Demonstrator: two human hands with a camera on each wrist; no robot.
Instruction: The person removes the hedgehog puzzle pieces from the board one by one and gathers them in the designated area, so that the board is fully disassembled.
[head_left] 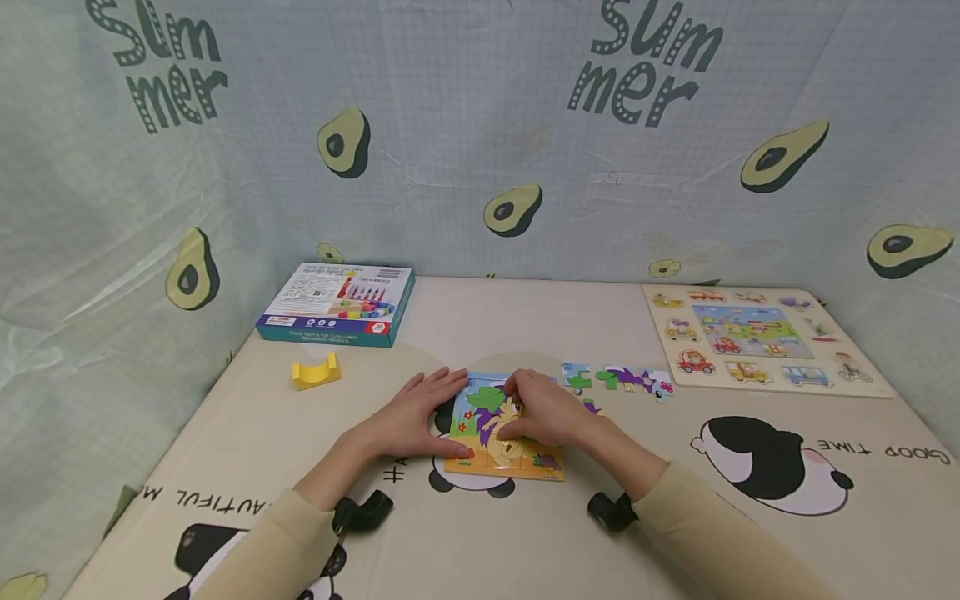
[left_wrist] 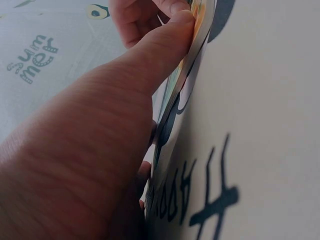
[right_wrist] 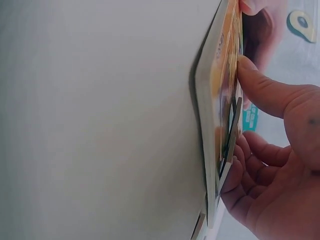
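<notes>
One puzzle lies beneath the right grip, touching the left grip.

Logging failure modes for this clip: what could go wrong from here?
1. Tilted pieces at the right hand stand off the puzzle board; pressing down could jam them.
2. Loose pieces lie close to that hand, beside the board; a stray sweep might scatter them.
3. The left hand touches the board's left side; if it lifts, the board may slide.
</notes>
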